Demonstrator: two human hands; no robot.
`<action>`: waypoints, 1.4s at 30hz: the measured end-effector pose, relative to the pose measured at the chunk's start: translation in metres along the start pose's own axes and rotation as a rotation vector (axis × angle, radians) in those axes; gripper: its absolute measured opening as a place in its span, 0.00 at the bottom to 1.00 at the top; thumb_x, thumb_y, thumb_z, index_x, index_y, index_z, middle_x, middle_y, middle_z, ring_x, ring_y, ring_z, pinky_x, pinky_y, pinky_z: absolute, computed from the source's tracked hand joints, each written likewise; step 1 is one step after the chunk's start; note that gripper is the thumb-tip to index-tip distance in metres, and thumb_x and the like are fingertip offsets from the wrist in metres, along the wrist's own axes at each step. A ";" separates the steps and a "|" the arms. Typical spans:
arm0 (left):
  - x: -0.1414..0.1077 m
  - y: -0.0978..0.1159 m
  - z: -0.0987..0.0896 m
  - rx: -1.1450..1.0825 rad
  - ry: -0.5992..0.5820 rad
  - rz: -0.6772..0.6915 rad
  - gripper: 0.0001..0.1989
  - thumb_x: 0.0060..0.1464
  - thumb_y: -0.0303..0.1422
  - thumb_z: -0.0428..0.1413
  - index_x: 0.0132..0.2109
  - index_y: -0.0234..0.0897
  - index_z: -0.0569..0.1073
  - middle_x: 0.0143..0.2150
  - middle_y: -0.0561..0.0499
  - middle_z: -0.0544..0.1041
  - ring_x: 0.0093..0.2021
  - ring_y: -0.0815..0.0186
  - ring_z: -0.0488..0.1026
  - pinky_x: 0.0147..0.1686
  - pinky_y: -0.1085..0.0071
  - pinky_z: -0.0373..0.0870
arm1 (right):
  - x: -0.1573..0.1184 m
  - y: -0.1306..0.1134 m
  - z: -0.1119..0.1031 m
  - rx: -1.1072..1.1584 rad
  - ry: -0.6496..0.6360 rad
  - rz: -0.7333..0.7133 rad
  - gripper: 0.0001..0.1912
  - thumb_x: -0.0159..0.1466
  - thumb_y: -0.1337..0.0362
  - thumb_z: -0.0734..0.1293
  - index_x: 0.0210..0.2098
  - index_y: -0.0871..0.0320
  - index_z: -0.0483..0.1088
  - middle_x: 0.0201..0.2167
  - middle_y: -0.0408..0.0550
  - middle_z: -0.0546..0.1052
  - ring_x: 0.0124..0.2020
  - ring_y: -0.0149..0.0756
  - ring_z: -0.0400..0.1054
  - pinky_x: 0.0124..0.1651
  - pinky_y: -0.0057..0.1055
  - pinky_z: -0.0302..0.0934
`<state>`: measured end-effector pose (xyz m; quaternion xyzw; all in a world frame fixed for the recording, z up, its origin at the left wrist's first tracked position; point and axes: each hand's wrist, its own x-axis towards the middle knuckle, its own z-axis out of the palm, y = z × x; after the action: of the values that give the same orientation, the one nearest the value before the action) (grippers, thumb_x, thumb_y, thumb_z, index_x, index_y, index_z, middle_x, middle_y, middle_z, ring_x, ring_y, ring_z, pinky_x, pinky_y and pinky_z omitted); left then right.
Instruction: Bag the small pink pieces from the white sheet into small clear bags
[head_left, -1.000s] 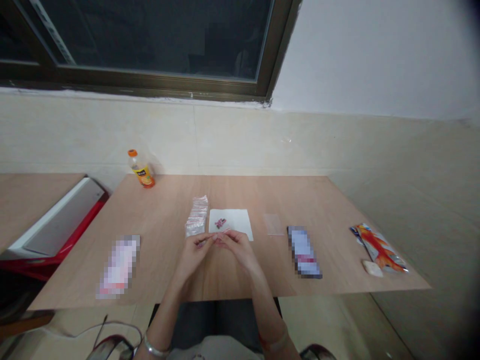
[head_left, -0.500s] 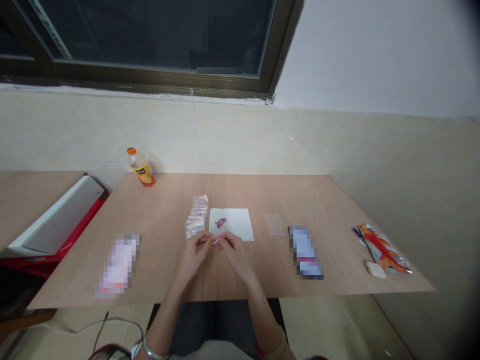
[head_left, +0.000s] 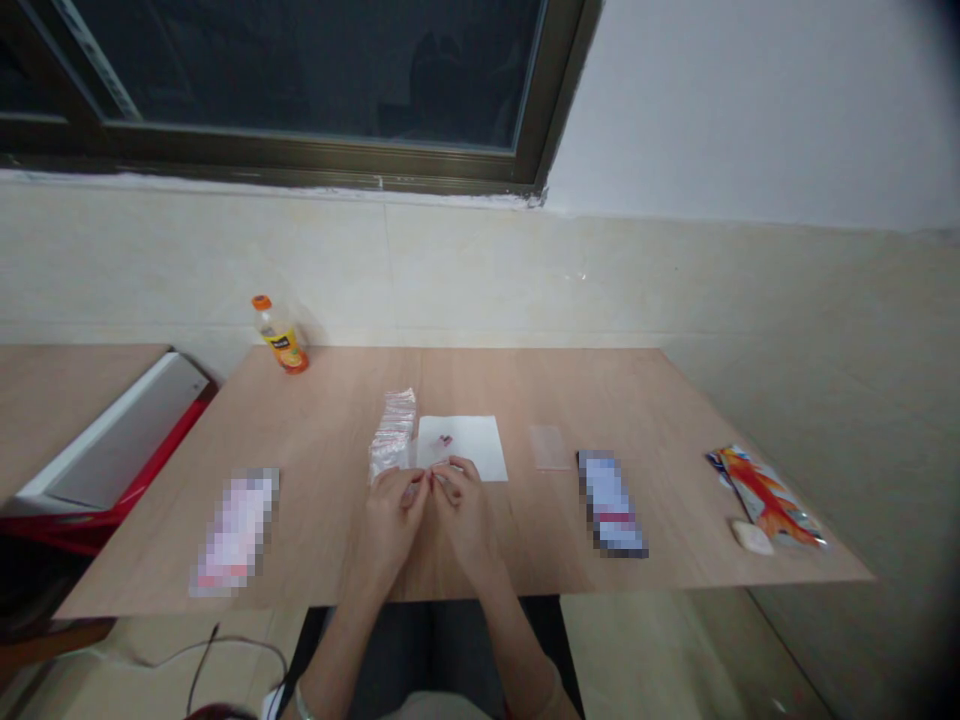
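Here you are, both hands working at the middle of the table (head_left: 517,385), fingertips all but meeting. Your left hand (head_left: 392,512) pinches, thumb to finger, and your right hand (head_left: 463,507) mirrors it; between them sits what looks like a small clear plastic pouch (head_left: 431,474), tinged pink and mostly hidden. Fine fingertip work on its edge, I'd judge, though whether it's open or sealed I can't tell. The next move would call for two light, steady pinches and little wrist.

Just beyond your fingers, small dark-pink pieces (head_left: 445,441) lie on the white sheet of paper (head_left: 480,448). Left of that, an overlapping row of clear pouches (head_left: 394,425); to the right, a flat clear bag (head_left: 550,447), then a smartphone (head_left: 611,505). Farther out, an orange-capped drink bottle (head_left: 281,338) stands back left, and an orange packet (head_left: 772,495) lies far right.
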<state>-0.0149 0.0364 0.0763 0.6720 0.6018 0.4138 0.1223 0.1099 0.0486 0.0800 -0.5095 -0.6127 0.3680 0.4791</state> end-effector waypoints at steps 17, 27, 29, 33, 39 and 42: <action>0.014 -0.017 0.008 0.056 -0.258 0.080 0.28 0.47 0.27 0.57 0.57 0.45 0.65 0.55 0.45 0.72 0.57 0.55 0.67 0.60 0.49 0.51 | 0.037 0.031 -0.018 0.017 -0.313 -0.096 0.09 0.56 0.69 0.68 0.35 0.53 0.77 0.44 0.48 0.72 0.50 0.38 0.66 0.55 0.38 0.59; 0.026 -0.043 0.012 -0.067 0.021 -0.124 0.26 0.46 0.35 0.59 0.54 0.38 0.67 0.50 0.42 0.76 0.50 0.53 0.72 0.53 0.52 0.64 | 0.080 0.093 -0.007 -0.148 -0.082 0.021 0.05 0.55 0.67 0.68 0.31 0.53 0.77 0.32 0.46 0.74 0.35 0.35 0.68 0.40 0.33 0.62; 0.024 -0.044 0.013 -0.131 0.023 -0.173 0.27 0.48 0.35 0.58 0.56 0.36 0.65 0.51 0.41 0.74 0.51 0.54 0.72 0.51 0.55 0.67 | 0.083 0.108 0.000 -0.208 -0.089 0.042 0.06 0.55 0.67 0.68 0.31 0.54 0.77 0.33 0.46 0.73 0.35 0.35 0.67 0.41 0.33 0.62; 0.020 -0.046 0.016 -0.225 0.012 -0.231 0.29 0.51 0.34 0.56 0.59 0.36 0.61 0.54 0.40 0.72 0.53 0.56 0.71 0.52 0.57 0.68 | 0.084 0.121 0.012 -0.296 -0.082 0.040 0.05 0.55 0.67 0.69 0.32 0.54 0.77 0.33 0.47 0.72 0.36 0.36 0.67 0.41 0.33 0.63; 0.018 -0.047 0.020 -0.200 0.013 -0.212 0.24 0.51 0.35 0.56 0.56 0.38 0.65 0.54 0.42 0.72 0.54 0.56 0.69 0.54 0.56 0.66 | 0.082 0.126 0.018 -0.311 -0.072 -0.054 0.06 0.58 0.68 0.67 0.32 0.54 0.76 0.32 0.48 0.70 0.37 0.38 0.65 0.42 0.34 0.63; 0.017 -0.046 0.022 -0.200 0.014 -0.182 0.23 0.52 0.34 0.56 0.56 0.38 0.66 0.54 0.42 0.71 0.54 0.56 0.69 0.54 0.57 0.65 | 0.080 0.127 0.018 -0.308 -0.077 -0.075 0.06 0.57 0.67 0.67 0.33 0.54 0.77 0.33 0.48 0.69 0.38 0.38 0.64 0.42 0.35 0.63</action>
<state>-0.0336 0.0705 0.0387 0.5962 0.6169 0.4635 0.2216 0.1257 0.1538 -0.0270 -0.5392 -0.6985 0.2708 0.3849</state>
